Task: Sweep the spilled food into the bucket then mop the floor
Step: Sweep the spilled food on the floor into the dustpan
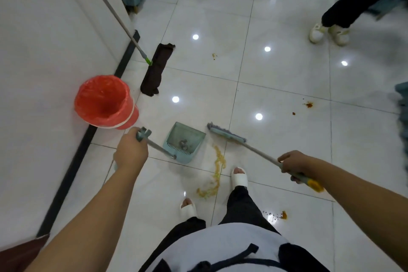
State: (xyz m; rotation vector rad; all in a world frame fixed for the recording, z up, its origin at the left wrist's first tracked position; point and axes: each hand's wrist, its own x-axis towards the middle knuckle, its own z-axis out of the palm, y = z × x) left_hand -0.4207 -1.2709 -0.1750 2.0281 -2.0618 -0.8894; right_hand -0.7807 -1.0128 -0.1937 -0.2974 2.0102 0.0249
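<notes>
— Where is the spilled food?

— Its main streak lies on the white tiled floor, a yellow-brown trail that runs toward six o'clock and curls between the wearer's sandalled feet.

— And the dustpan?

— At eleven o'clock of the streak's far end, just beside it, resting on the tiles with a few bits inside. The left hand has its fingers wrapped round the top of the dustpan's long handle.

— The broom?

— Its teal head sits at three o'clock of the dustpan, near it. Whether the bristles touch the floor I cannot tell. The right hand is clenched round the broom's handle, just above its yellow end.

— The bucket?

— At ten o'clock of the dustpan, lined with a red bag, standing against the wall.

— Anything beyond?

— The mop at twelve o'clock of the bucket, dark cloth head flat on the floor, handle leaning up toward eleven. Smaller stains show at twelve, three and five o'clock of the streak. Far off at two o'clock stand another person's pale shoes.
</notes>
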